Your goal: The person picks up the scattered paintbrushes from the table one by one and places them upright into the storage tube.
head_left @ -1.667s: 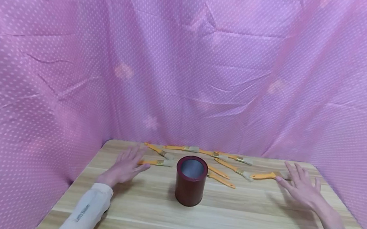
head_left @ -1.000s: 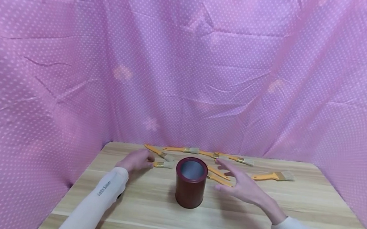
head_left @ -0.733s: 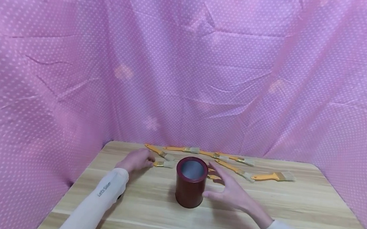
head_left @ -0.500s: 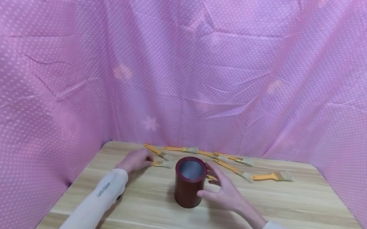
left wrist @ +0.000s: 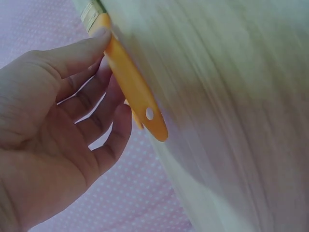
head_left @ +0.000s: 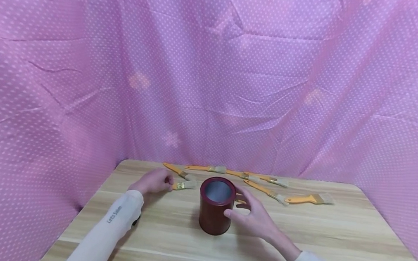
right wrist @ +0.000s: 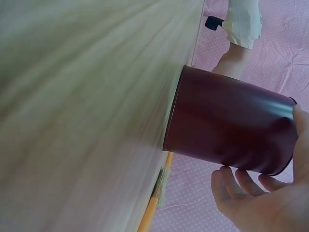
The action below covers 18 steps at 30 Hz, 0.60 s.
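Note:
My left hand (head_left: 154, 180) pinches the yellow-orange handle of a paintbrush (head_left: 181, 185) between thumb and fingers, at the left of the table. In the left wrist view the paintbrush handle (left wrist: 130, 82) shows its hanging hole, and the thumb lies near the metal ferrule. A dark red can (head_left: 215, 218) stands upright mid-table, its top uncovered and its grey inside bare. My right hand (head_left: 255, 219) grips the can's right side, thumb in front and fingers behind. In the right wrist view the fingertips lie against the can wall (right wrist: 227, 116) near its rim.
Several more paintbrushes lie behind the can, among them one at the back left (head_left: 175, 169), one at the back (head_left: 202, 168) and one right of the can (head_left: 263, 189). A wider paintbrush (head_left: 309, 199) lies farther right. A pink dotted cloth (head_left: 213, 85) walls the wooden table.
My right hand has come from the far right of the table to the can and taken hold of it. My left hand has lowered to a paintbrush, gripped its handle and turned it slightly.

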Motion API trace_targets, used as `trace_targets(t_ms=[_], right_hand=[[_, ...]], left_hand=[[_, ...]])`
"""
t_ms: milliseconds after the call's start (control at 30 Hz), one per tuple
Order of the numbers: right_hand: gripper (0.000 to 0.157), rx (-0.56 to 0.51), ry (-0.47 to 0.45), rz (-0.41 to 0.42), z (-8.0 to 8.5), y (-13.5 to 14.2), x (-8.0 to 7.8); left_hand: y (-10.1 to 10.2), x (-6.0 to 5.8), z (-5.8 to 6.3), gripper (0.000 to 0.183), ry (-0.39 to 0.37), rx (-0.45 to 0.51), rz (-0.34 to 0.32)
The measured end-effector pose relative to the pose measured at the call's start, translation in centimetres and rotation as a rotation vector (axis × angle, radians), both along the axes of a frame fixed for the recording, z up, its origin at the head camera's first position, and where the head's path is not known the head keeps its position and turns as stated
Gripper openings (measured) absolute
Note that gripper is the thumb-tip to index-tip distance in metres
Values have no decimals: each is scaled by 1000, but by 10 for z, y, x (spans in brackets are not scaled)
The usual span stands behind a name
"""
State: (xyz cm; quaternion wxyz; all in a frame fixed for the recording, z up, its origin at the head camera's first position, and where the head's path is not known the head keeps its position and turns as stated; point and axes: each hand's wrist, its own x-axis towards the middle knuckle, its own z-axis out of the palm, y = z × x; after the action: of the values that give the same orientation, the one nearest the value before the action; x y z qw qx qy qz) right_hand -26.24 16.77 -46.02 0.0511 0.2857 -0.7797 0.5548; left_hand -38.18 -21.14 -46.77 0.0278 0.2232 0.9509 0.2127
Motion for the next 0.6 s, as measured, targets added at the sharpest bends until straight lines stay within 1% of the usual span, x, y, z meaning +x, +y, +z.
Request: trace_targets(t_ms=[267, 367, 467, 567, 600], right_hand=[[70, -16, 6, 9, 3, -1, 3], [68, -11, 2, 2, 5, -1, 3], [65, -4, -18, -17, 6, -2, 5], [64, 4, -39, -29, 6, -3, 7], [63, 6, -43, -33, 5, -3, 8]], left_hand=[[-10, 10, 4, 7, -107, 108, -7], [-12, 15, 8, 5, -166, 185, -10], [-10, 24, 15, 8, -215, 254, 4], [-7, 30, 21, 11, -224, 296, 2], [-6, 32, 23, 11, -211, 305, -5]])
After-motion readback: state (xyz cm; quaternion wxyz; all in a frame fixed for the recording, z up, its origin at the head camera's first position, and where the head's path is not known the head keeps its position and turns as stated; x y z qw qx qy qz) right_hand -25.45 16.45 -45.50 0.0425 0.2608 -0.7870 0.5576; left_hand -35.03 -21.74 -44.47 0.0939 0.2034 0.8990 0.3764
